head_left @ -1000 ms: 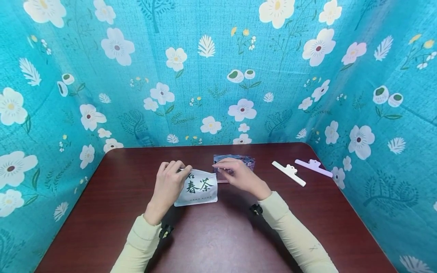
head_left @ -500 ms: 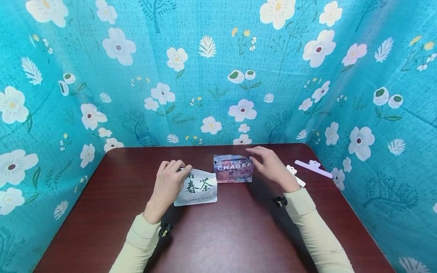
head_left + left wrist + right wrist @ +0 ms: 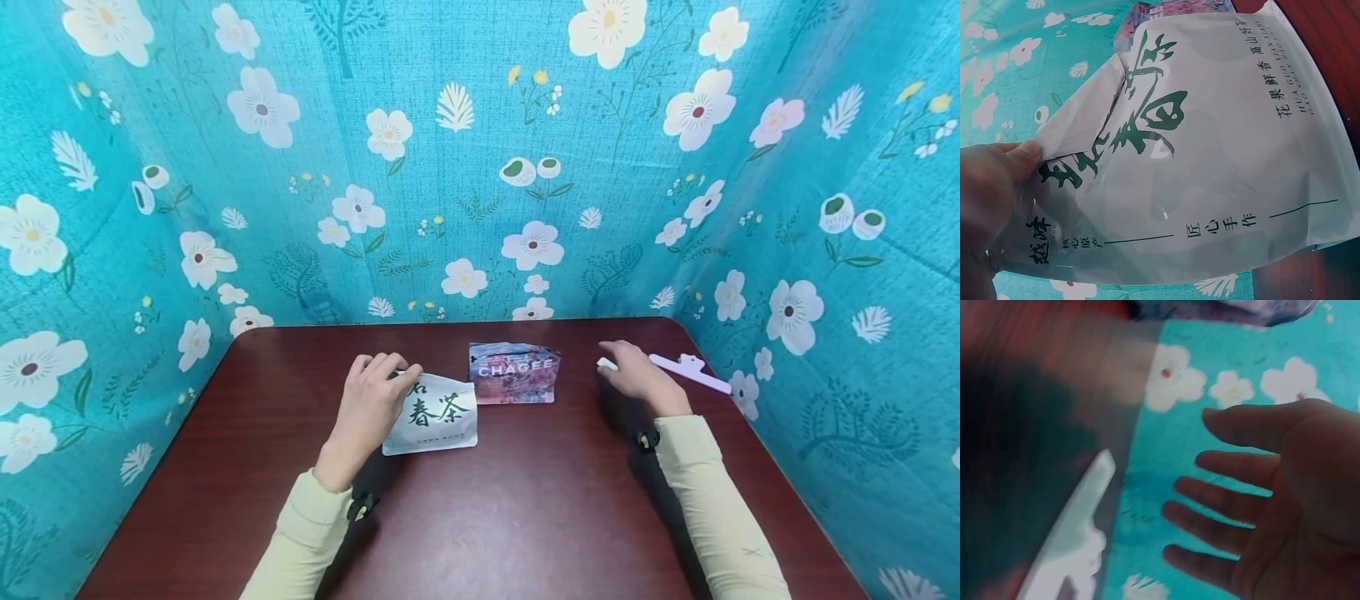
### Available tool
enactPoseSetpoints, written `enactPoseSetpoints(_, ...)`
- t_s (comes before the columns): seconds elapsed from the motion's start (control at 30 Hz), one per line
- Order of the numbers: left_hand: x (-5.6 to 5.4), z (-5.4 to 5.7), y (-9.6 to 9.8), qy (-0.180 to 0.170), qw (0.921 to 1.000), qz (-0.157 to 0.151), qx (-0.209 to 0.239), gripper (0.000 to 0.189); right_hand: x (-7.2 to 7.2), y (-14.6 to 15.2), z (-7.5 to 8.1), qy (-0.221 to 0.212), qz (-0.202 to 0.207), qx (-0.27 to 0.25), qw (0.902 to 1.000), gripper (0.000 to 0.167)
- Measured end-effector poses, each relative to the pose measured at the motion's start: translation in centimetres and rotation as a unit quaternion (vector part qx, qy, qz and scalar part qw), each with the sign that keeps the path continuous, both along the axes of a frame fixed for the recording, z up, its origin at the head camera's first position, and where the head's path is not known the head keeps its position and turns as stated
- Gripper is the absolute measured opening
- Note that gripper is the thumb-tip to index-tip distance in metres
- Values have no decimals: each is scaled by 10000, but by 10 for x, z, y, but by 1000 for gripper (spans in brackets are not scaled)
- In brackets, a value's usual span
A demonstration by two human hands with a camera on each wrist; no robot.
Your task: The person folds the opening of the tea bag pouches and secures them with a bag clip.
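Note:
My left hand (image 3: 373, 404) pinches the folded-over top of a white tea bag (image 3: 442, 421) with green characters. In the left wrist view the thumb presses on the folded flap (image 3: 1082, 119) at one corner of the bag. My right hand (image 3: 641, 377) hovers over a white bag clip (image 3: 607, 364), which it mostly covers in the head view. From the right wrist, that clip lies on the table below the hand, apart from the spread, nearly straight fingers (image 3: 1222, 487). Nothing is in the right hand.
A pink and blue CHAGEE pouch (image 3: 517, 383) stands behind and to the right of the white bag. The lilac bag clip (image 3: 692, 372) lies near the right edge of the dark red table (image 3: 525, 517). A blue floral cloth (image 3: 480, 208) hangs around the table's back and sides.
My right hand has moved right, from in front of the CHAGEE pouch to over the white bag clip, uncovering the pouch. The left hand stays on the tea bag.

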State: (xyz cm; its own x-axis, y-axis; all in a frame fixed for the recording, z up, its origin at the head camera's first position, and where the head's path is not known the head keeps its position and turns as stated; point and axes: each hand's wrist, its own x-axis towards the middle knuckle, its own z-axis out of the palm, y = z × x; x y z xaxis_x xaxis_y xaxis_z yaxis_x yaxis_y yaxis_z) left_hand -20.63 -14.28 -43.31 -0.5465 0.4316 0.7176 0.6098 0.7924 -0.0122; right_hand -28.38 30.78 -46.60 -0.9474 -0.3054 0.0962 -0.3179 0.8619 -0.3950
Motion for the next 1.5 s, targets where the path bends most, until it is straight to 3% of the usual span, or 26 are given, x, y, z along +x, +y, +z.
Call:
enactPoseSetpoints(0.23, -1, 0, 0, -10, 10000, -20, 12, 28, -7, 25, -21, -621, -523, 286, 9963, 53)
enactPoseSetpoints(0.47, 0, 0, -1, 1, 10000, -31, 46, 27, -8, 34, -31, -1225, -889, 359, 9878, 57)
enactPoseSetpoints(0.8, 1, -1, 1, 17, 10000, 50, 11, 31, -11, 42, -41, -1066, -1243, 395, 9857, 34)
enactPoseSetpoints(1.03, 2, -3, 2, 131, 9999, 91, 18, 30, -8, 42, -42, -973, -1391, 226, 9852, 44)
enactPoseSetpoints(1.5, 0, -4, 1, 122, 9998, 58, 130, 28, -2, 39, -40, -636, -1348, -262, 9885, 35)
